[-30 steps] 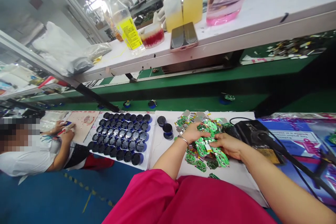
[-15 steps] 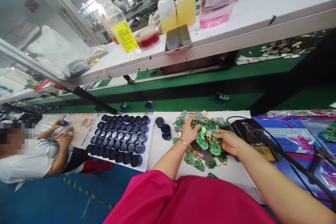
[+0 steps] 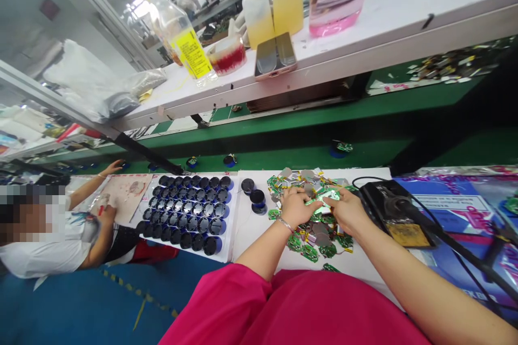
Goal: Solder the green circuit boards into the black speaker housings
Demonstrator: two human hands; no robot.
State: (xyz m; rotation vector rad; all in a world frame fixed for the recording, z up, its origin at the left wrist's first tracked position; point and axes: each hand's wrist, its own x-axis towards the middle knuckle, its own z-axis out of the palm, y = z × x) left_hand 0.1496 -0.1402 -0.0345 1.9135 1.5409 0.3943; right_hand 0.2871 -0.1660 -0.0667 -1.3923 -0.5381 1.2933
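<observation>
A heap of green circuit boards [image 3: 313, 234] wired to silver pouch batteries lies on a white work sheet [image 3: 253, 240]. My left hand [image 3: 295, 207], with a metal bangle [image 3: 285, 225] at its wrist, and my right hand [image 3: 346, 211] meet above the heap. Their fingertips pinch a green circuit board [image 3: 326, 199] with a shiny foil strip between them. The hands hide part of that board and the heap below it.
A black soldering station [image 3: 394, 210] with cords stands right of the sheet. Two small black cups [image 3: 254, 194] and a white tray of black round cups [image 3: 229, 226] are to the left. A person [image 3: 48, 256] works beyond the tray. A shelf [image 3: 364, 27] overhead holds bottles.
My hands have drawn together above the heap, and a single board is now lifted between them. The co-worker's one hand has moved away toward the far edge of the bench.
</observation>
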